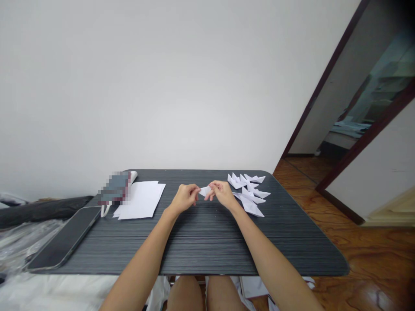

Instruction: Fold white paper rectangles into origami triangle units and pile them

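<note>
Between my two hands, above the middle of the dark table, is a small piece of folded white paper. My left hand pinches its left end between thumb and fingers. On the right end, my right hand grips the paper with its fingertips, partly covering it. Several folded white paper boats lie in a group just right of my right hand. To the left of my left hand rests a stack of flat white sheets.
A phone lies at the table's left edge. Behind it, a blurred-out item with a white strap sits beside the sheets. A white wall rises behind the table, and a doorway opens at the right.
</note>
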`<action>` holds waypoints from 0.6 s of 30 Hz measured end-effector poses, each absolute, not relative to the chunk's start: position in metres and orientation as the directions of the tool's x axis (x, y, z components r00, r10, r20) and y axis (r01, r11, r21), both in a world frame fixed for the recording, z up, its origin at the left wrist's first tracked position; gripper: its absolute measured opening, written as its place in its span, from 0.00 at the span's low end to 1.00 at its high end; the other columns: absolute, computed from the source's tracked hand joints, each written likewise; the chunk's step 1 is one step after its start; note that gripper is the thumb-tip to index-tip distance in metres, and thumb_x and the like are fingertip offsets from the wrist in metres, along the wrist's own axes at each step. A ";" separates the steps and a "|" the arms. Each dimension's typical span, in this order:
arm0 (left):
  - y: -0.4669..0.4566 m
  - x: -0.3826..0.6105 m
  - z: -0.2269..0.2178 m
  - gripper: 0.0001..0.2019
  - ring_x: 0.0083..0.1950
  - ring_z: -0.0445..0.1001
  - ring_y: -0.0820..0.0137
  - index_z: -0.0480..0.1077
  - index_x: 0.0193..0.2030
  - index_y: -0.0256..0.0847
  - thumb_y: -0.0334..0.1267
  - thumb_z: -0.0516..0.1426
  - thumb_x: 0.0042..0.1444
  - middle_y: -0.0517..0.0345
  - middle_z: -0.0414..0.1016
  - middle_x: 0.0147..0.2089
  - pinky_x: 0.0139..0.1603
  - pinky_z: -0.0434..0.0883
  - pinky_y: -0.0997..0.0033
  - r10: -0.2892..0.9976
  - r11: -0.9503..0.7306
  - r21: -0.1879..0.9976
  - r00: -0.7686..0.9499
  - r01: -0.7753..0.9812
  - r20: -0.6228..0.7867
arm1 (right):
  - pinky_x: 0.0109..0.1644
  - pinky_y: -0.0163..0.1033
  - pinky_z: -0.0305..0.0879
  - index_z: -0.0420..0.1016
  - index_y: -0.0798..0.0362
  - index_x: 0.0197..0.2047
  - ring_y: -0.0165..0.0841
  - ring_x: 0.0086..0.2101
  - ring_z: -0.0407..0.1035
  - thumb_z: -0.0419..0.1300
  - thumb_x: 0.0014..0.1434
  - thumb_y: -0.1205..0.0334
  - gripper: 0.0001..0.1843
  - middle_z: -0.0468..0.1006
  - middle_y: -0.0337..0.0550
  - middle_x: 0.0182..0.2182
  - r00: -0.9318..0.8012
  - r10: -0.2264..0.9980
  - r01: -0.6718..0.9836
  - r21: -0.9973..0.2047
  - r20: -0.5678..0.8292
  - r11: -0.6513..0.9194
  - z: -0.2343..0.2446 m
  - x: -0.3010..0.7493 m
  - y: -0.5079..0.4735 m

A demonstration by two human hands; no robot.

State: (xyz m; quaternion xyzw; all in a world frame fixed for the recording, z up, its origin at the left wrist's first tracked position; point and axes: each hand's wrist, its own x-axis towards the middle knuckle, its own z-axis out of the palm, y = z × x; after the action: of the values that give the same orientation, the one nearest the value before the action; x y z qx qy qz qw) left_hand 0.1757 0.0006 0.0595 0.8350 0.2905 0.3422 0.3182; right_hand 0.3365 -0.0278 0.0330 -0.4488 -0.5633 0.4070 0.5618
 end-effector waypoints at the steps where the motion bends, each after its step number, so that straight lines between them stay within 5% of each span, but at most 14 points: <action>1: 0.000 0.176 0.060 0.13 0.15 0.65 0.77 0.68 0.22 0.36 0.38 0.49 0.52 0.60 0.69 0.16 0.24 0.63 0.77 0.703 -0.626 0.735 0.596 0.259 0.389 | 0.19 0.32 0.58 0.64 0.57 0.28 0.28 0.14 0.64 0.50 0.51 0.54 0.13 0.73 0.42 0.15 0.050 0.959 0.059 -0.960 0.277 0.274 0.033 0.337 -0.028; 6: 0.001 0.175 0.063 0.15 0.20 0.69 0.75 0.70 0.27 0.33 0.42 0.50 0.51 0.53 0.74 0.24 0.24 0.65 0.78 0.683 -0.529 0.827 0.675 0.193 0.279 | 0.25 0.33 0.60 0.68 0.56 0.28 0.26 0.19 0.64 0.53 0.50 0.56 0.11 0.70 0.38 0.17 0.051 0.920 0.184 -0.909 0.388 0.373 0.039 0.336 -0.034; 10: 0.002 0.176 0.059 0.17 0.24 0.72 0.71 0.69 0.36 0.29 0.45 0.52 0.49 0.48 0.74 0.29 0.22 0.66 0.77 0.677 -0.379 0.917 0.712 0.122 0.185 | 0.29 0.32 0.61 0.65 0.54 0.37 0.25 0.24 0.64 0.57 0.46 0.60 0.13 0.69 0.38 0.26 0.003 0.910 0.090 -0.906 0.415 0.413 0.046 0.328 -0.040; 18: 0.007 0.179 0.052 0.24 0.28 0.73 0.68 0.64 0.48 0.28 0.41 0.57 0.45 0.49 0.74 0.27 0.33 0.69 0.68 0.702 -0.326 0.945 0.674 0.017 0.230 | 0.36 0.35 0.63 0.67 0.54 0.42 0.28 0.32 0.65 0.56 0.48 0.62 0.15 0.68 0.42 0.33 0.005 0.910 0.101 -0.906 0.414 0.412 0.045 0.326 -0.038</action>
State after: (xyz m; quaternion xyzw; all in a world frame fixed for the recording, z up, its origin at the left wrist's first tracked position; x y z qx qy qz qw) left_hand 0.1792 0.0068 0.0520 0.7469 0.2404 0.3240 0.5286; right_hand 0.3265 -0.0382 0.0453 -0.4131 -0.6117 0.3515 0.5759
